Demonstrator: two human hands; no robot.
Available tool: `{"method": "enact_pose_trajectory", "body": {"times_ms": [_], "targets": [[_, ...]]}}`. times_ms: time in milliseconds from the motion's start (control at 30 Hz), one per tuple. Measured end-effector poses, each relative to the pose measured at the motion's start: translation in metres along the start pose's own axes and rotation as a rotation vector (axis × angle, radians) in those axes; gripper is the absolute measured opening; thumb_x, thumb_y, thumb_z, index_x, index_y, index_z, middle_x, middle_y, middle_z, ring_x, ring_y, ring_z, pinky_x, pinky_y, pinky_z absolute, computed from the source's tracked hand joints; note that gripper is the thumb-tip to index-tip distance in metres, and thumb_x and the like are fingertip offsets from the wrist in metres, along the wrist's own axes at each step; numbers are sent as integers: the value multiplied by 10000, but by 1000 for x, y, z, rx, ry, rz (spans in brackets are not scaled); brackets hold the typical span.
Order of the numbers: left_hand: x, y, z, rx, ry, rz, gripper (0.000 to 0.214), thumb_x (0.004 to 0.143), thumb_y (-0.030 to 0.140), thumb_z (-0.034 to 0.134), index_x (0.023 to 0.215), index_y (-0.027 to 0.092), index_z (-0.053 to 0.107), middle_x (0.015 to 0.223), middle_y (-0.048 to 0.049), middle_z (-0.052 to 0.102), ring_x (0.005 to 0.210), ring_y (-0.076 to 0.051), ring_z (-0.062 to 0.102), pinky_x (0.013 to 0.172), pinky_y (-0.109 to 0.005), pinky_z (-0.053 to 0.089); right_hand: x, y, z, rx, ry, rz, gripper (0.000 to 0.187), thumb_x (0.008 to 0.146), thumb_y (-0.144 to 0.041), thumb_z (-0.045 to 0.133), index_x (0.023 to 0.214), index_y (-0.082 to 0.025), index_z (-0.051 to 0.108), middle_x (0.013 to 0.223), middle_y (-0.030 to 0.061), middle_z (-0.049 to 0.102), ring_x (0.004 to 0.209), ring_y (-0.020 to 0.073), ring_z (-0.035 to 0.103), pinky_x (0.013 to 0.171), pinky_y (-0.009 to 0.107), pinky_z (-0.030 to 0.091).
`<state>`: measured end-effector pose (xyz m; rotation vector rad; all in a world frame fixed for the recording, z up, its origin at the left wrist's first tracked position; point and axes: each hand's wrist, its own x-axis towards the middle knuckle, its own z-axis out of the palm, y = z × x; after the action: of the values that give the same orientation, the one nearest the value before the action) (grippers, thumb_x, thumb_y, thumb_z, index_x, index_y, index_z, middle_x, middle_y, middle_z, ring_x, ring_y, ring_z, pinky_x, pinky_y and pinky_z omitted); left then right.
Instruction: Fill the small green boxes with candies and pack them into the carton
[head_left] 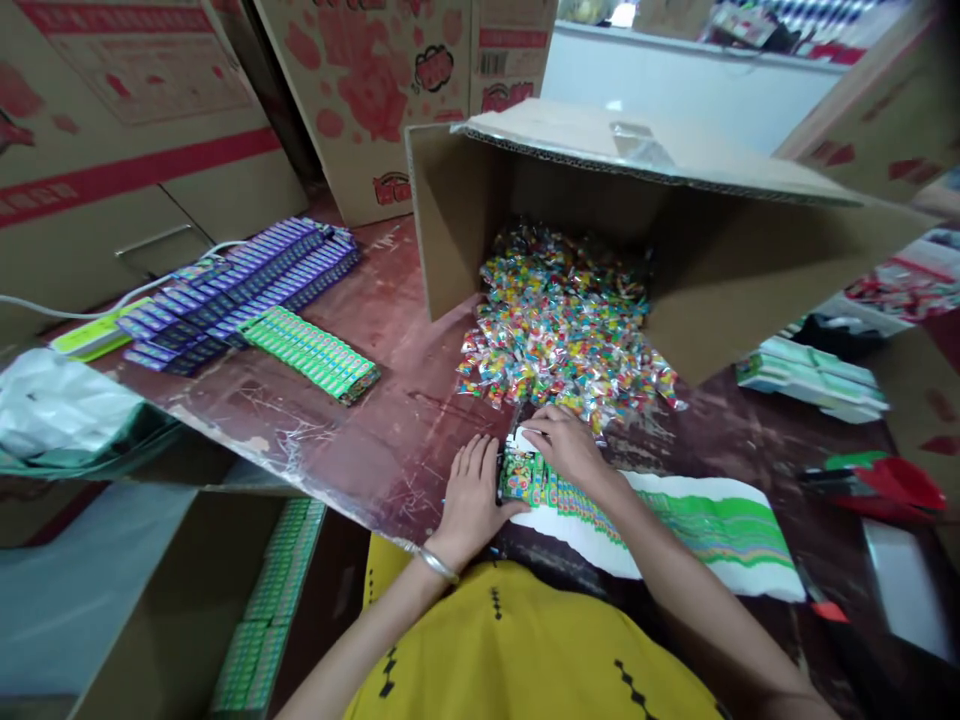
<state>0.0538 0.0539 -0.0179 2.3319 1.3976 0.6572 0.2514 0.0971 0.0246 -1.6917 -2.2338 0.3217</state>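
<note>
My left hand [471,490] lies flat on the dark red table [360,400], fingers stretched out, its thumb side against the end of a row of small green packets [525,478]. My right hand [564,440] rests over the same end of the row, fingers curled and pinching a small white piece at the top of the first packet. The row runs right as a fanned strip of green and white sheets [712,525]. Just beyond my hands lies a heap of bright wrapped candies [562,330], spilling from a large cardboard box [735,260] lying on its side.
Rows of purple packets [240,285] and a green row [311,352] lie at the left. A white plastic bag [60,405] sits at the left edge. An open carton with green packets [266,610] stands below the table. Printed cartons stand behind. White-green stacks [814,380] and red items [896,482] lie right.
</note>
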Motion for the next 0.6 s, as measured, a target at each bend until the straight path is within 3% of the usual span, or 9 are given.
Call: {"method": "enact_pose_trajectory", "body": {"times_ms": [167, 367, 500, 600], "targets": [[-2, 0, 2, -19, 16, -2, 927, 680, 584, 712, 1395, 113, 356, 1408, -206, 446, 1351, -368, 363, 1110, -549, 295, -8, -8, -3, -47, -35, -56, 190, 907, -301, 569, 1027, -264, 712, 1050, 52, 627, 1007, 232, 519, 896, 358, 428], [-3, -2, 6, -47, 35, -12, 968, 657, 564, 742, 1415, 128, 327, 1418, -204, 433, 1356, -367, 355, 1112, -544, 288, -15, -15, -2, -67, -31, -22, 248, 847, -297, 652, 1080, -213, 673, 1079, 84, 627, 1038, 269, 510, 927, 397, 423], [-4, 2, -2, -139, 40, -27, 910, 645, 533, 768, 1375, 141, 391, 1402, -193, 455, 1342, -364, 368, 1113, -546, 268, -16, -12, -10, 109, 23, -37, 125, 892, -238, 581, 963, -217, 682, 1036, 64, 659, 1020, 248, 543, 926, 388, 415], [1, 8, -26, -353, 22, -89, 576, 750, 480, 705, 1213, 180, 538, 1311, -135, 540, 1251, -301, 469, 1069, -469, 337, -16, -13, -23, 406, 29, 61, 166, 936, -273, 508, 890, -213, 655, 878, 24, 677, 820, 189, 606, 774, 318, 459]]}}
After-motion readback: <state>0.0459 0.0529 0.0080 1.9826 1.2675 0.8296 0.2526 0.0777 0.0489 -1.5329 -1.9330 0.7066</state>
